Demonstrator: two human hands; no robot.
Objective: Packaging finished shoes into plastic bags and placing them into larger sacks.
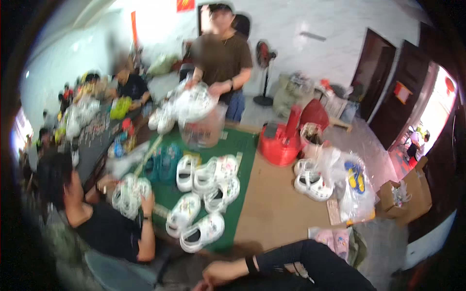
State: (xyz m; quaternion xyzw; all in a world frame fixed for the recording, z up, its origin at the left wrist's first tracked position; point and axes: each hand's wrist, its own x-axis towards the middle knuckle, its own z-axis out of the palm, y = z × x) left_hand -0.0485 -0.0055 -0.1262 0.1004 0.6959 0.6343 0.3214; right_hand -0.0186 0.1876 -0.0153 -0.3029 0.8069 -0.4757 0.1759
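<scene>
My right hand is low in the picture, its forearm in a black sleeve with a dark band at the wrist. Its fingers look curled; what they hold, if anything, is hidden. A sliver of skin at the bottom edge just beside it looks like my left hand, its fingers cut off. Beyond my hands, several white clogs with small charms, such as the nearest clog, lie on a green mat. Pink clogs in clear plastic lie to the right of my forearm.
A seated person at left holds white clogs; a standing person handles more over a clear tub. Teal clogs, a red container, a white pair and bagged blue-yellow clogs are on the table.
</scene>
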